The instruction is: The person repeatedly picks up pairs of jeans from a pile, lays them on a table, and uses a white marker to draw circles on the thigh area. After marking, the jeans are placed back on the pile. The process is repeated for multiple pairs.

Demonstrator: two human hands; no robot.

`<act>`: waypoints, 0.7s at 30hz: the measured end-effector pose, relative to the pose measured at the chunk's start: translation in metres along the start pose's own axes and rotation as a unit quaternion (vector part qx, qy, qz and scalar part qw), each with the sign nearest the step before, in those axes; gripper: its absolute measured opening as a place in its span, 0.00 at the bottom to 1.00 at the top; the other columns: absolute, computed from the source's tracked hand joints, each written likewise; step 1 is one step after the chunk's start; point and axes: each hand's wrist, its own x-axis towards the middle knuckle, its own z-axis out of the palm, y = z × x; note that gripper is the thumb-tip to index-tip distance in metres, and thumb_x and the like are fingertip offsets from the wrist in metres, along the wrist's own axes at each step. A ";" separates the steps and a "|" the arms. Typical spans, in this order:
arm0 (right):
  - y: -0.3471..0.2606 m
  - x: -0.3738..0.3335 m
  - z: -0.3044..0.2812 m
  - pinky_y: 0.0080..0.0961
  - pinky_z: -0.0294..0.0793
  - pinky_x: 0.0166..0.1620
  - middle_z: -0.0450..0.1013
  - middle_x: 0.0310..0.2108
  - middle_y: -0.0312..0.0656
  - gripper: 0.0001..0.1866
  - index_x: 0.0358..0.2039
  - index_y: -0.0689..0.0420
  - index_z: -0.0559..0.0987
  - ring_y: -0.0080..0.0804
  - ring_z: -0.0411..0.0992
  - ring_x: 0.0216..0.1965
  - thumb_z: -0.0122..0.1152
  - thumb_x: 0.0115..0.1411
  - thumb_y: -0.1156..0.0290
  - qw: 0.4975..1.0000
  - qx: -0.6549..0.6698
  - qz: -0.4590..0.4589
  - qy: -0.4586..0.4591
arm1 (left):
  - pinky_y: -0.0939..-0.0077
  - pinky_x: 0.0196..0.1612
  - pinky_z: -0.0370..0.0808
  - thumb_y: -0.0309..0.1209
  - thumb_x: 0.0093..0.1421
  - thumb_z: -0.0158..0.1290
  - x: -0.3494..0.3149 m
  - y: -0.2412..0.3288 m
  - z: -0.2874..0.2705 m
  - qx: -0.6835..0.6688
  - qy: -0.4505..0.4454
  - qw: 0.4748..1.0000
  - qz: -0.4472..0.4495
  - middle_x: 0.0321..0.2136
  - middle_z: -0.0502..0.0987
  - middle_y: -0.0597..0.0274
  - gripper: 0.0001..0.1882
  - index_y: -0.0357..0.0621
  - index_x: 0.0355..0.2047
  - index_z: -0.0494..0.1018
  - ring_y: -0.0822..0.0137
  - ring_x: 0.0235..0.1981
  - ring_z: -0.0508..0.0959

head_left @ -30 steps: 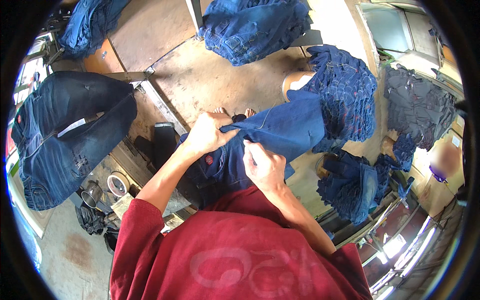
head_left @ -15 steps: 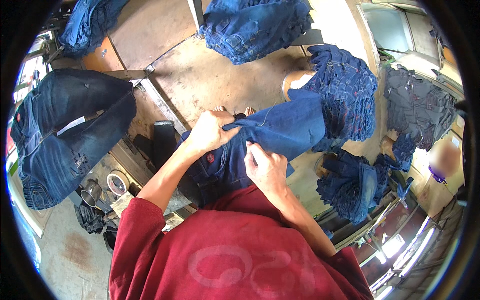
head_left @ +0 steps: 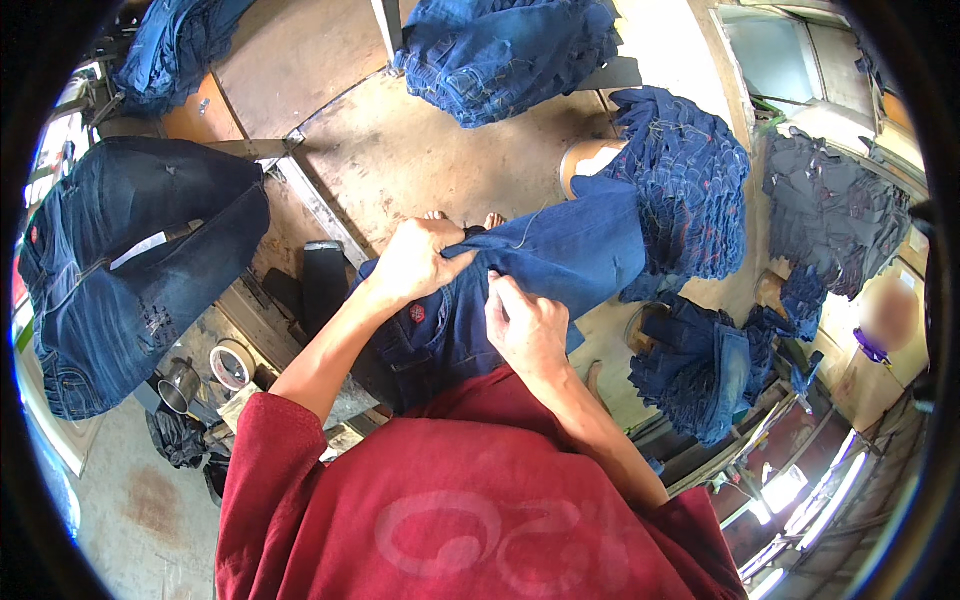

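A pair of blue jeans (head_left: 585,245) lies across my lap, one leg stretched out toward the far right. My left hand (head_left: 422,262) is closed on a fold of the denim, pinching it between thumb and fingers. Close to that fold, my right hand (head_left: 530,328) is curled with thumb and forefinger together over the leg. What it holds, if anything, is too small or hidden to make out. A loose thread (head_left: 522,232) runs over the cloth beyond my fingers. Near my left wrist, a red patch (head_left: 417,314) shows on the jeans.
A dark pair of jeans (head_left: 150,270) is spread at the left. Beneath it are a metal mug (head_left: 180,386) and a tape roll (head_left: 232,366). Denim piles (head_left: 510,60) stand ahead and at the right (head_left: 690,185). Black garments (head_left: 835,210) and another person (head_left: 888,318) are farther right.
The view has shifted slightly. Both hands keep nearly the same place and grip on the jeans.
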 end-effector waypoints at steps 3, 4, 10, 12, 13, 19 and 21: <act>0.002 -0.007 0.000 0.36 0.77 0.21 0.77 0.17 0.40 0.04 0.41 0.53 0.83 0.40 0.79 0.17 0.66 0.66 0.73 0.997 0.072 0.016 0.014 | 0.55 0.36 0.79 0.28 0.51 0.71 0.000 0.001 -0.001 0.021 0.001 1.000 0.011 0.24 0.76 0.42 0.15 0.36 0.23 0.73 0.39 0.29 0.80; 0.002 -0.009 0.000 0.36 0.77 0.21 0.77 0.17 0.40 0.04 0.41 0.53 0.83 0.39 0.79 0.17 0.66 0.66 0.73 0.992 0.113 0.009 0.058 | 0.55 0.36 0.79 0.28 0.51 0.71 0.001 0.001 -0.001 0.028 0.007 0.999 0.015 0.24 0.76 0.42 0.15 0.36 0.23 0.73 0.39 0.29 0.80; 0.000 -0.023 0.003 0.33 0.78 0.24 0.79 0.21 0.44 0.10 0.42 0.57 0.85 0.38 0.80 0.19 0.69 0.60 0.81 0.999 0.032 -0.004 0.018 | 0.56 0.33 0.79 0.28 0.52 0.71 0.002 0.001 0.000 0.011 0.010 1.000 0.002 0.23 0.77 0.43 0.15 0.36 0.23 0.74 0.40 0.28 0.81; -0.001 -0.024 0.002 0.34 0.78 0.24 0.79 0.20 0.44 0.09 0.42 0.57 0.85 0.38 0.80 0.19 0.69 0.60 0.81 1.000 -0.009 -0.001 -0.021 | 0.56 0.33 0.79 0.28 0.52 0.72 0.002 0.001 0.001 0.005 0.014 1.000 -0.003 0.24 0.77 0.44 0.14 0.36 0.24 0.75 0.40 0.28 0.82; -0.001 -0.024 0.001 0.34 0.78 0.24 0.78 0.20 0.44 0.08 0.41 0.57 0.85 0.38 0.80 0.19 0.69 0.61 0.79 1.000 0.005 0.005 -0.017 | 0.56 0.33 0.79 0.28 0.52 0.72 0.002 0.001 0.002 0.011 0.012 1.000 -0.004 0.24 0.78 0.43 0.14 0.36 0.24 0.75 0.40 0.29 0.82; 0.000 -0.018 0.001 0.36 0.77 0.22 0.77 0.17 0.43 0.03 0.39 0.55 0.84 0.40 0.78 0.16 0.68 0.64 0.75 0.996 0.062 -0.007 0.061 | 0.59 0.32 0.76 0.28 0.54 0.71 0.001 -0.001 0.005 0.013 0.032 0.999 0.007 0.22 0.76 0.47 0.12 0.35 0.25 0.77 0.46 0.25 0.80; 0.001 -0.019 0.000 0.36 0.77 0.22 0.78 0.18 0.43 0.04 0.39 0.56 0.84 0.40 0.78 0.17 0.68 0.64 0.75 1.000 0.008 -0.010 0.008 | 0.59 0.32 0.76 0.28 0.54 0.71 0.000 -0.001 0.005 0.008 0.026 1.000 -0.004 0.23 0.77 0.47 0.13 0.35 0.25 0.77 0.46 0.26 0.80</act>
